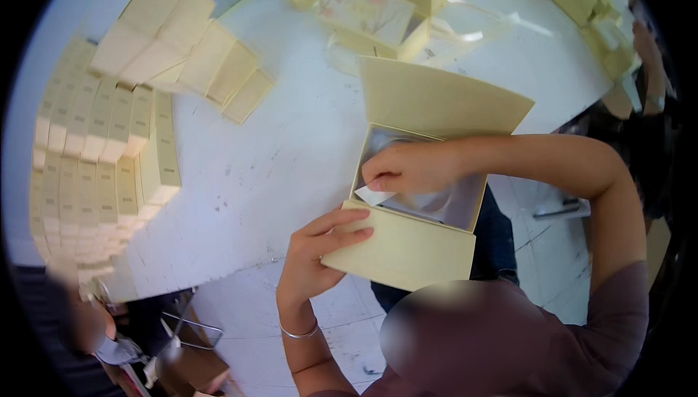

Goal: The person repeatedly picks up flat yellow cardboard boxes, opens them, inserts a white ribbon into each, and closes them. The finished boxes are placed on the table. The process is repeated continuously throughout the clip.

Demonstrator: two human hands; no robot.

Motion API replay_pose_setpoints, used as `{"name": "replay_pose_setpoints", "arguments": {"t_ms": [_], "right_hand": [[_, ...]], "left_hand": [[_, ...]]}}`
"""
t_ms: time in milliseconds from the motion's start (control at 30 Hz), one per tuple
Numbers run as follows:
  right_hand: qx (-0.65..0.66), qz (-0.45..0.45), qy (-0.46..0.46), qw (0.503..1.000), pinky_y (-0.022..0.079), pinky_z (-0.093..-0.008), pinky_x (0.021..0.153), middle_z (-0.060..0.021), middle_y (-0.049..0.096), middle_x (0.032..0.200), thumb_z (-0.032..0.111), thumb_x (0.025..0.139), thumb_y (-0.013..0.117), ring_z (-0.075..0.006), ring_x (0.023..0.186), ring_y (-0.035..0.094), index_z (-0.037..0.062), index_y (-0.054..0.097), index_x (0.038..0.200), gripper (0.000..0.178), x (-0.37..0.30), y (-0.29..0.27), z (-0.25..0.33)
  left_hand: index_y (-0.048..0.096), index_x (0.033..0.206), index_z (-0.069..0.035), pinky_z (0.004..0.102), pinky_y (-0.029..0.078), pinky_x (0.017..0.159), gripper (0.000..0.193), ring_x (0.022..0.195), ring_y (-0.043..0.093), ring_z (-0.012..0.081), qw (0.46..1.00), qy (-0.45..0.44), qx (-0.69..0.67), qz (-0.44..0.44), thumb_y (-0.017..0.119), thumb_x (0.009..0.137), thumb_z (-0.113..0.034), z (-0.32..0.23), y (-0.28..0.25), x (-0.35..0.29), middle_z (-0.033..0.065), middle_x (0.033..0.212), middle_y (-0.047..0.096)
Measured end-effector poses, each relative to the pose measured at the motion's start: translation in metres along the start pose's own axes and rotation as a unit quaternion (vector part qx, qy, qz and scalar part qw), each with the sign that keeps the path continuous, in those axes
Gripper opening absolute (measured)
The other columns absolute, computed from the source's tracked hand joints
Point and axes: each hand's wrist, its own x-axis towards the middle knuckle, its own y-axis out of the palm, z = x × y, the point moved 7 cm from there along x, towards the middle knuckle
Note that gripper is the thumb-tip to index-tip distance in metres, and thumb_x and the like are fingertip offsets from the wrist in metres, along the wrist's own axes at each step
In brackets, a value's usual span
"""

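Note:
A cream cardboard gift box (476, 201) stands open at the table's near edge. Its tall lid (443, 99) is raised at the back, and a front flap (407, 248) folds out toward me. My left hand (316, 251) grips the flap's left end, fingers on top and the thumb hidden. Inside the grey-lined box, my right hand (414, 168) pinches a small white piece (374, 195), paper or card by its look, at the front left corner. A loop of pale, see-through ribbon or band (432, 201) lies partly under that hand.
Rows of stacked cream boxes (94, 128) fill the table's left side, with more boxes (225, 70) beside them. Open boxes, one with a floral panel (363, 11), and pale ribbon (458, 33) lie at the back. Other people are at the lower left and far right.

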Motion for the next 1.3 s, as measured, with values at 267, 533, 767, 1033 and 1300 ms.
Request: {"name": "replay_pose_setpoints", "arguments": {"t_ms": [267, 533, 767, 1033, 1300], "right_hand": [[-0.421, -0.096, -0.108, 0.895, 0.048, -0.0313, 0.056, -0.0075, 0.056, 0.071, 0.009, 0.071, 0.056, -0.0226, 0.066, 0.060, 0.0038, 0.052, 0.073, 0.006, -0.020, 0.016, 0.014], [-0.426, -0.082, -0.194, 0.880, 0.047, -0.0314, 0.052, -0.0060, 0.060, 0.064, 0.011, 0.062, 0.059, -0.0205, 0.064, 0.059, 0.0050, 0.059, 0.061, 0.006, -0.003, 0.035, 0.017], [-0.396, -0.090, -0.203, 0.891, 0.046, -0.0331, 0.048, -0.0076, 0.060, 0.062, 0.011, 0.060, 0.059, -0.0222, 0.061, 0.060, 0.0043, 0.060, 0.059, 0.006, -0.006, 0.023, 0.027], [-0.278, -0.040, -0.175, 0.944, 0.046, -0.0409, 0.052, -0.0123, 0.062, 0.066, 0.013, 0.064, 0.057, -0.0297, 0.062, 0.061, 0.0030, 0.063, 0.065, 0.012, -0.002, 0.010, 0.028], [-0.095, -0.056, -0.147, 0.983, 0.044, -0.0395, 0.060, -0.0129, 0.061, 0.070, 0.010, 0.072, 0.054, -0.0310, 0.067, 0.059, 0.0020, 0.063, 0.074, 0.012, 0.008, 0.006, 0.002]], "left_hand": [[0.071, 0.085, -0.004, 0.0474, 0.034, 0.101, 0.025, 0.096, 0.060, 0.0311, 0.995, 0.004, -0.098, -0.028, 0.067, 0.061, 0.004, 0.010, -0.005, -0.014, 0.0173, 0.098, 0.062], [0.070, 0.076, -0.004, 0.0434, 0.046, 0.086, 0.016, 0.094, 0.059, 0.0344, 0.988, 0.014, -0.113, -0.106, 0.067, 0.061, 0.000, 0.024, -0.006, -0.034, 0.0170, 0.097, 0.062], [0.070, 0.076, -0.003, 0.0418, 0.046, 0.084, 0.014, 0.093, 0.059, 0.0346, 0.988, 0.005, -0.109, -0.107, 0.064, 0.063, -0.002, 0.017, -0.003, -0.024, 0.0163, 0.096, 0.062], [0.069, 0.080, -0.001, 0.0398, 0.046, 0.085, 0.016, 0.096, 0.058, 0.0342, 0.992, -0.004, -0.081, -0.098, 0.063, 0.065, -0.003, 0.014, -0.005, -0.016, 0.0182, 0.098, 0.061], [0.059, 0.099, -0.001, 0.0349, 0.047, 0.072, 0.026, 0.100, 0.053, 0.0271, 0.914, -0.010, 0.160, -0.372, 0.064, 0.078, -0.016, 0.037, 0.023, -0.029, 0.0195, 0.112, 0.052]]}}
